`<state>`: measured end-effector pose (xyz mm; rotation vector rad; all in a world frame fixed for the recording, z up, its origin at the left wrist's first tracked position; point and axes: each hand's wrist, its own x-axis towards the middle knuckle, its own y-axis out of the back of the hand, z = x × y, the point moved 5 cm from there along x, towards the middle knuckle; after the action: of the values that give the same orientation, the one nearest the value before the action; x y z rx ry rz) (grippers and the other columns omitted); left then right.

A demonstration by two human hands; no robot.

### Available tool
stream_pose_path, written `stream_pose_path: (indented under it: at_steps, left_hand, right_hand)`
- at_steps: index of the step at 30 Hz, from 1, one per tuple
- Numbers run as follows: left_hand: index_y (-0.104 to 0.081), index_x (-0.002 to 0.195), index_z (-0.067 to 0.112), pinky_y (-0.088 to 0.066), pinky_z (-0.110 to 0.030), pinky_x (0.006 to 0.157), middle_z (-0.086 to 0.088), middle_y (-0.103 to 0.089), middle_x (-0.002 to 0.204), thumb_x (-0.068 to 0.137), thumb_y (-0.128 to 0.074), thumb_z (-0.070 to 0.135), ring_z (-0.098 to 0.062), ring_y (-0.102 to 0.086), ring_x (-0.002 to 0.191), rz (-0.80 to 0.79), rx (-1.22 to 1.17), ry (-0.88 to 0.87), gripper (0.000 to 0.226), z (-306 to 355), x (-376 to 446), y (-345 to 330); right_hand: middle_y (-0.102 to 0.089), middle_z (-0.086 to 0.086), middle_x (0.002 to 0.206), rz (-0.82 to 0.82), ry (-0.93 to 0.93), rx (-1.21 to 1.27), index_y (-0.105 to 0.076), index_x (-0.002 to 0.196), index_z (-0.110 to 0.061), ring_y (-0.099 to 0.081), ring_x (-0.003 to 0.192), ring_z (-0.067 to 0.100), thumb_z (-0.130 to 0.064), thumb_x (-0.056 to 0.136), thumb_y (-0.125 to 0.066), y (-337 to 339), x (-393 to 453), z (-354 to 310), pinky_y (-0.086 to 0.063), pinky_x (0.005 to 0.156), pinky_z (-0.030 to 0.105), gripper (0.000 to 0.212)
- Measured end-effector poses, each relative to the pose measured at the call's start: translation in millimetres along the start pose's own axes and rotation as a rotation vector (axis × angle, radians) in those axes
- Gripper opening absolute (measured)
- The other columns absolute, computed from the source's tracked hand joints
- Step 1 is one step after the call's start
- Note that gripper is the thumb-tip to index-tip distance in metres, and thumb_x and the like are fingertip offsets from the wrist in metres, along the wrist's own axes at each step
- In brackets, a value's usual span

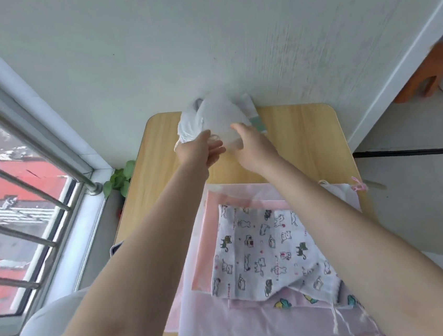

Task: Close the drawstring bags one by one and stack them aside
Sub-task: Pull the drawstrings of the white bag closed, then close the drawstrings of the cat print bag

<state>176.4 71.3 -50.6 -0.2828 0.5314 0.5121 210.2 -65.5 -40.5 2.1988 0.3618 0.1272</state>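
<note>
Far edge: the wall (227,30) rises straight behind the worktop (302,137), and white bags (209,117) are heaped against it, so no way through there.
Far right: bare wood between the heap and the right rim, open to a hand.
Middle strip: bare wood between the heap and the near pile; both forearms cross above it.
Near half: flat bags fill it, a cat-print bag (267,248) on top of pink bags (204,251); cords (337,319) trail off the near edge.
Left side: a narrow bare strip along the rim, with a plant (120,178) and window bars (25,183) just beyond.
Right rim: a pink cord (360,186) lies at the edge.
</note>
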Motion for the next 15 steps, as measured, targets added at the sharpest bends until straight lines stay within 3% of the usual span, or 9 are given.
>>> stream_pose_path:
  at_steps: [5,9,12,15]
  left_hand:
    - [-0.06,0.091,0.006,-0.053,-0.021,0.052,-0.013,-0.072,0.087,0.089,-0.069,0.018,-0.021,-0.071,0.068,-0.09,-0.092,0.072,0.014,-13.5,8.7,-6.8]
    - [-0.061,0.094,0.002,-0.057,-0.022,0.057,-0.011,-0.069,0.081,0.088,-0.067,0.01,-0.018,-0.07,0.061,-0.071,-0.029,0.023,0.012,-18.2,-2.3,0.9]
    - [-0.06,0.083,0.009,-0.049,-0.023,0.051,-0.004,-0.065,0.074,0.085,-0.066,0.013,-0.015,-0.064,0.054,-0.025,0.404,-0.143,0.007,-21.9,-19.7,9.3]
    - [-0.069,0.08,0.018,-0.052,-0.027,0.063,0.004,-0.068,0.083,0.082,-0.067,0.02,-0.013,-0.064,0.073,-0.193,1.08,-0.402,0.004,-33.0,-43.1,0.4]
  right_hand:
    - [-0.042,0.011,0.145,-0.055,-0.04,0.1,-0.041,0.144,-0.018,-0.046,0.129,0.025,-0.011,0.092,-0.05,-18.3,4.6,12.4,-0.038,0.099,0.031,0.053]
    - [-0.052,0.006,0.124,-0.006,-0.065,0.108,-0.05,0.125,-0.009,-0.053,0.111,0.024,-0.014,0.091,-0.055,-9.4,-6.6,13.6,-0.039,0.08,0.029,0.035]
    - [-0.058,0.003,0.108,-0.049,-0.119,0.091,-0.057,0.107,-0.012,-0.056,0.097,0.023,-0.015,0.091,-0.052,-0.8,-22.7,18.7,-0.041,0.075,0.029,0.018]
    - [-0.065,0.002,0.106,-0.187,-0.165,0.02,-0.064,0.099,-0.013,-0.061,0.09,0.023,-0.016,0.09,-0.051,-0.9,-43.8,22.5,-0.045,0.072,0.03,0.016]
